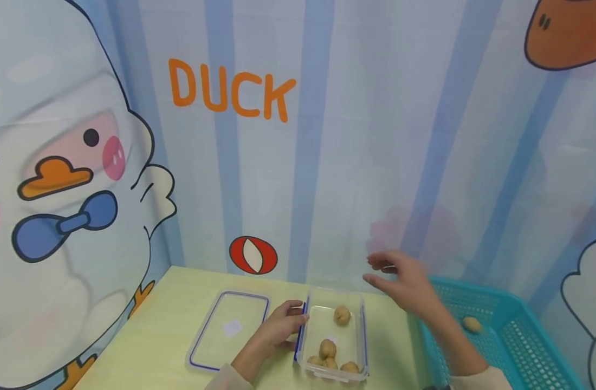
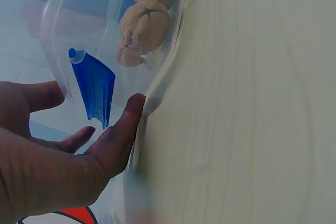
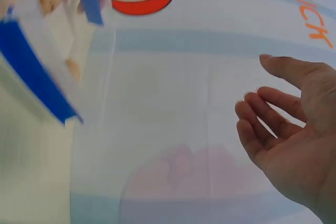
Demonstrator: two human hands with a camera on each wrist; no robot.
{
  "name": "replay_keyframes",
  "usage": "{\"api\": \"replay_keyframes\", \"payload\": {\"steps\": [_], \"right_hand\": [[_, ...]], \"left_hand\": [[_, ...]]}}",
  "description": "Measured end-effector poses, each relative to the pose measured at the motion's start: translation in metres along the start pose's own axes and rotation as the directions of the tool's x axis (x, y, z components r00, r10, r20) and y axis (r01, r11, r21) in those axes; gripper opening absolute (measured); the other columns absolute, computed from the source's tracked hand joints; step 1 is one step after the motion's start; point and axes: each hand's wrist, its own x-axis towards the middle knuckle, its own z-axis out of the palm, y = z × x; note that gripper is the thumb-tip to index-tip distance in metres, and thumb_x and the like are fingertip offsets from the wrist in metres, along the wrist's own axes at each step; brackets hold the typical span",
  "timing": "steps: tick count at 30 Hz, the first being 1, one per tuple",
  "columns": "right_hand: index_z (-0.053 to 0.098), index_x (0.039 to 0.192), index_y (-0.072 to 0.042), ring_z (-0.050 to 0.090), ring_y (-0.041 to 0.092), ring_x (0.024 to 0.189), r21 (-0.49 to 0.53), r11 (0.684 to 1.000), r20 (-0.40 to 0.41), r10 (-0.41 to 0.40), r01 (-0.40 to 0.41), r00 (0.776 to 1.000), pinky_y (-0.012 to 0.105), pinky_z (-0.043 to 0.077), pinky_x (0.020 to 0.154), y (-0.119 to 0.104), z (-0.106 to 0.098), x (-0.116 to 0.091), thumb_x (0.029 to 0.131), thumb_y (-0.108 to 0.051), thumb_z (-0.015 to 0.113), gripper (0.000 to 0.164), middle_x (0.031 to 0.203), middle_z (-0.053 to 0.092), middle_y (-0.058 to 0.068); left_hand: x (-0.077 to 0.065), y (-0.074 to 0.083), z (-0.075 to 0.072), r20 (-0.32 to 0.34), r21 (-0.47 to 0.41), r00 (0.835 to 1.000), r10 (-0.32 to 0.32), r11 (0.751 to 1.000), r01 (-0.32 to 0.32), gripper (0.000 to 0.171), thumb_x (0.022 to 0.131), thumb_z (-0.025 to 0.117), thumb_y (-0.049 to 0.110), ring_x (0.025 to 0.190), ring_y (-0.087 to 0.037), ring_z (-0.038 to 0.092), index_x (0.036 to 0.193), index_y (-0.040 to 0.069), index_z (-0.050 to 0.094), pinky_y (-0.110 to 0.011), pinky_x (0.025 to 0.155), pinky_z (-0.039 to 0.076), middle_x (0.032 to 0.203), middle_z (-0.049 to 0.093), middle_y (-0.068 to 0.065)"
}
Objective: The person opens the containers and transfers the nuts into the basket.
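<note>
A clear plastic food container point(image 1: 330, 370) with blue side clips stands on the table, holding several walnuts point(image 1: 328, 349). Most of them lie at its near end, and one is farther back. Beside its left wall is my left hand point(image 1: 284, 325), whose fingertips touch that side around the blue clip point(image 2: 94, 87) in the left wrist view. My right hand point(image 1: 400, 281) is raised in the air, right of the container and near the back curtain. Its fingers are loosely bent with nothing between them, as the right wrist view also shows.
The container's clear lid point(image 1: 196, 346), with a blue seal, lies flat left of my left hand. At the right stands a turquoise basket point(image 1: 532, 336) with one walnut point(image 1: 472, 324) in it, under my right forearm. A printed curtain point(image 1: 347, 162) closes off the back.
</note>
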Motion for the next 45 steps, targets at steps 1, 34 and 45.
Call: {"api": "replay_keyframes", "payload": {"steps": [1, 34, 45], "right_hand": [[0.07, 0.128, -0.004, 0.069, 0.029, 0.11, 0.012, 1.0, -0.009, 0.002, -0.002, 1.0, 0.049, 0.058, 0.097, -0.002, 0.006, 0.002, 0.096, -0.019, 0.082, 0.038, 0.119, 0.072, 0.009], [0.071, 0.118, 0.001, 0.07, 0.029, 0.103, 0.092, 0.962, 0.162, 0.239, -0.255, 0.957, 0.044, 0.059, 0.091, 0.026, 0.086, -0.009, 0.094, -0.013, 0.082, 0.03, 0.11, 0.072, 0.01], [0.071, 0.115, 0.008, 0.069, 0.036, 0.098, -0.103, 0.973, 0.157, 0.22, -0.206, 0.963, 0.05, 0.059, 0.084, 0.035, 0.111, -0.01, 0.09, -0.006, 0.079, 0.029, 0.109, 0.071, 0.021]], "left_hand": [[0.0, 0.0, 0.0, 0.0, 0.0, 1.0, 0.0, 1.0, 0.0, 0.063, 0.103, 0.068, 0.023, 0.127, -0.043, 0.06, 0.156, 0.001, 0.043, -0.048, 0.078, 0.062, 0.152, 0.051, -0.024], [-0.003, 0.0, 0.0, 0.016, -0.002, 1.0, 0.021, 1.0, -0.021, 0.062, 0.104, 0.066, 0.021, 0.129, -0.045, 0.059, 0.157, 0.001, 0.041, -0.047, 0.076, 0.061, 0.154, 0.048, -0.025], [-0.002, 0.0, -0.001, 0.028, -0.004, 0.999, 0.04, 0.999, -0.04, 0.062, 0.104, 0.066, 0.021, 0.129, -0.046, 0.058, 0.157, 0.0, 0.041, -0.05, 0.078, 0.062, 0.154, 0.048, -0.027]]}}
